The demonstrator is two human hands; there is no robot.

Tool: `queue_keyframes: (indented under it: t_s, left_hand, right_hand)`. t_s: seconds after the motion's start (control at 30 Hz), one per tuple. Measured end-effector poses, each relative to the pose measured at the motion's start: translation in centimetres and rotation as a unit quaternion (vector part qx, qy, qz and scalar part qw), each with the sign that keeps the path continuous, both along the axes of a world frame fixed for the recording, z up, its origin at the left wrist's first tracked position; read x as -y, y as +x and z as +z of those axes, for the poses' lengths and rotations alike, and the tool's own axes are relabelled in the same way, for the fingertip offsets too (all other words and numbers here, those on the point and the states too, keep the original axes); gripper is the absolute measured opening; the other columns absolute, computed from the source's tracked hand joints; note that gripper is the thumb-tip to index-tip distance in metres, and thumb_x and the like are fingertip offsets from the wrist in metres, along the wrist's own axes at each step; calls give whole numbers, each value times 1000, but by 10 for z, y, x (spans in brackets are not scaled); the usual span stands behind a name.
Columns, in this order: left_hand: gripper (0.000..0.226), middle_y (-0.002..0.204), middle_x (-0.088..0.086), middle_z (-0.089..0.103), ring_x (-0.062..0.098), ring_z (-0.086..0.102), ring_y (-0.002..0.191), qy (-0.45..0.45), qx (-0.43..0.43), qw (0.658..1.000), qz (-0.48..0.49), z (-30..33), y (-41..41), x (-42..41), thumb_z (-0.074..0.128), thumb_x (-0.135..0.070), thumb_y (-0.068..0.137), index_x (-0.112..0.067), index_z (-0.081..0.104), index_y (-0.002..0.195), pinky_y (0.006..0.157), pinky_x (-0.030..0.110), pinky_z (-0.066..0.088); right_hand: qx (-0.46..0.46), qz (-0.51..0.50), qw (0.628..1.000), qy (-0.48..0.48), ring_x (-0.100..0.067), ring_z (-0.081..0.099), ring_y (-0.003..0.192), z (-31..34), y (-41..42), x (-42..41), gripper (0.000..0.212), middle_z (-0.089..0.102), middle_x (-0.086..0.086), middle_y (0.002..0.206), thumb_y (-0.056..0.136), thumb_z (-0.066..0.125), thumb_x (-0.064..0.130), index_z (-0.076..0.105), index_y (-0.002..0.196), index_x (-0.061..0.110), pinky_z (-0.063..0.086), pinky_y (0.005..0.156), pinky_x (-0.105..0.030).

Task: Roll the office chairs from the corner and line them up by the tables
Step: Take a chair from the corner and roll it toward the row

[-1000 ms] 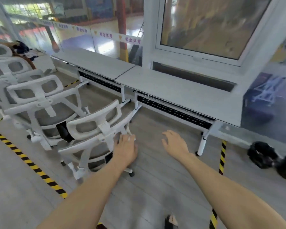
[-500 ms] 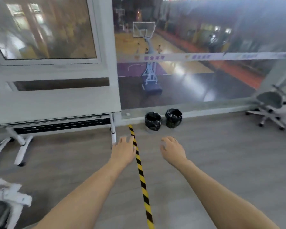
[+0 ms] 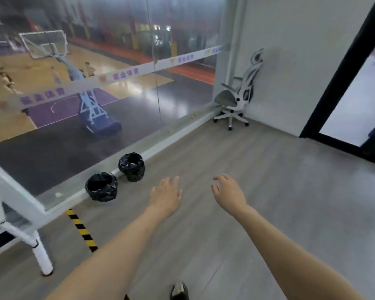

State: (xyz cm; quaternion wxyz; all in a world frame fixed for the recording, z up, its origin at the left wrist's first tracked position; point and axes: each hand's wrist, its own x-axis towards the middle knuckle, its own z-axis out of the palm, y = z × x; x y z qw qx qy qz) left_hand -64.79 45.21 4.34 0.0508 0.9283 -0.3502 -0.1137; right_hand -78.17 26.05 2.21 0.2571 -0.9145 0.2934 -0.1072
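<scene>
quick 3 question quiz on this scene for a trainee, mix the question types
1. True or false: the left hand holds the office chair.
2. How many black bins stand by the glass wall?
3. Where is the chair? A) in the far corner B) beside the table leg C) on the striped floor tape

Key: 1 false, both it and the right hand are empty; 2 two; 3 A

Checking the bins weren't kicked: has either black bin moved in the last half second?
No. Both black bins sit side by side against the glass wall's base; only the camera turned.
</scene>
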Motion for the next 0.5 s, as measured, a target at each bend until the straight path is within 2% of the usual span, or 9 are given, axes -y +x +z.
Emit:
queue_keyframes:
  t_s: [0.1,0.27,0.5]
  left_hand:
    - [58,158,11,37,32,43,141,-11,14,999,-47,-6,35,77,37,-44,109,-22,25,161,107,48,42]
    - [59,156,11,39,32,44,141,-29,22,994,-101,0,116,202,39,-44,108,-22,26,161,110,49,42]
    - [60,158,10,38,31,43,141,-50,16,988,-148,25,232,383,37,-45,108,-22,21,162,108,48,42]
  right_hand:
    - [-3,-22,1000,-16,-24,48,134,-2,23,64,37,56,-3,143,104,53,30,60,137,16,45,105,-38]
    - [-6,-65,997,-33,-24,46,136,8,82,178,37,54,-4,145,104,54,30,60,138,14,44,107,-38]
    - [-9,-128,991,-33,-23,49,132,41,171,328,37,53,-3,144,104,51,30,60,137,16,47,103,-39]
